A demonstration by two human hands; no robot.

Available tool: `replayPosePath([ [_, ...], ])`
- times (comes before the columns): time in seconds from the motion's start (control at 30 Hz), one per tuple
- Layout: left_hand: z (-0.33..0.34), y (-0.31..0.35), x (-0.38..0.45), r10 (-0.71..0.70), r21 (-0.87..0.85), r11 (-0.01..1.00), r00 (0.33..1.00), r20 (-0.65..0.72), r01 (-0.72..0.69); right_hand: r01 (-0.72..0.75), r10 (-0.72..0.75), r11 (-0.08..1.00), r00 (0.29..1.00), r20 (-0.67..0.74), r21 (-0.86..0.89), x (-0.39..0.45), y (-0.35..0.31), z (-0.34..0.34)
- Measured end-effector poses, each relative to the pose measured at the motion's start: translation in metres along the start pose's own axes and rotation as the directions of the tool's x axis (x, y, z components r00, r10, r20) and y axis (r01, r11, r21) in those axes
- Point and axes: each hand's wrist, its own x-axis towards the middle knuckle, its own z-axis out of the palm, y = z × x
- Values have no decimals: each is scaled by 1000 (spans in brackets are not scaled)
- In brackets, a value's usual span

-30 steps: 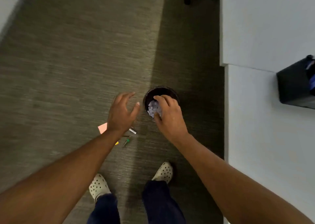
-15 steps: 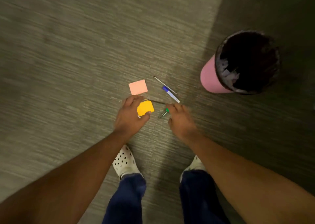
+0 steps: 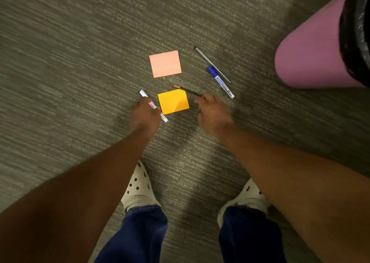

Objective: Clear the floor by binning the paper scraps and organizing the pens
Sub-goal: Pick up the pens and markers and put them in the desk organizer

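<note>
Blue denim trouser legs (image 3: 138, 234) fill the bottom of the view, ending in two white clogs (image 3: 139, 188) with round holes that stand on the grey-green carpet floor (image 3: 60, 62). Two bare forearms reach forward and down from there. The left hand (image 3: 144, 115) is closed around a white marker (image 3: 153, 105), which sticks out of the fist at both ends and lies slanted just beside the left edge of an orange sticky note (image 3: 173, 101). The right hand (image 3: 213, 112) hangs just right of that note with its fingers curled and blurred; I cannot tell whether it grips anything, though its fingertips are at the near end of a thin dark pen with a tan tip (image 3: 187, 90) that lies along the note's far edge. The orange note lies flat on the floor between the two hands, with a faint crease in it. Past it, a pink sticky note (image 3: 165, 63) lies flat, apart from the orange one. To the right of the pink note, a white marker with a blue cap (image 3: 220, 81) and a slim clear pen (image 3: 212, 64) lie side by side, nearly touching, both slanted the same way. Farthest right, a pink bin (image 3: 308, 52) with a black liner (image 3: 352, 32) at its rim stands at the frame edge, well apart from the notes.
</note>
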Motion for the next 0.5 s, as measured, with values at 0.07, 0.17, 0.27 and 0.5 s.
replayPosePath([
  [0.07,11,1,11,-77,29,997,996,-41,78,-17,15,1000,995,-97,-16,11,4,2],
  [0.17,16,4,22,-160,9,987,984,-84,161,-143,149,989,956,-254,43,27,12,-1],
  [0.27,8,7,27,-230,-60,973,968,-105,224,-345,365,931,875,-320,119,42,26,-13],
  [0.5,-8,36,27,-139,-338,937,982,-125,89,-496,504,863,842,-191,92,60,44,-19],
])
